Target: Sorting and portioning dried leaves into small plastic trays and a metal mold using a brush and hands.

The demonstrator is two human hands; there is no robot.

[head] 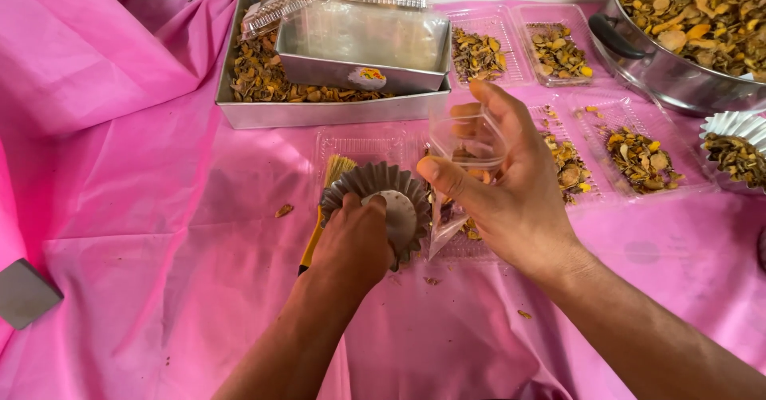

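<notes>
Left hand [351, 244]: closed around the back of a fluted metal mould [381, 200], held tilted on its side just above the pink tablecloth [159, 232]. Right hand [503, 185]: fingers pinching open the mouth of a small clear plastic bag [467, 149], which already shows a few dried pieces inside. Bag mouth sits just right of the mould's rim. Handling note, as judgement: keep the bag mouth wide and the mould's lip close against it so nothing scatters. Nearby: yellow-handled brush [323, 208] beneath the mould; clear trays of dried slices [638, 157]; rectangular metal tin [319, 109]; large steel pot [678, 65].
</notes>
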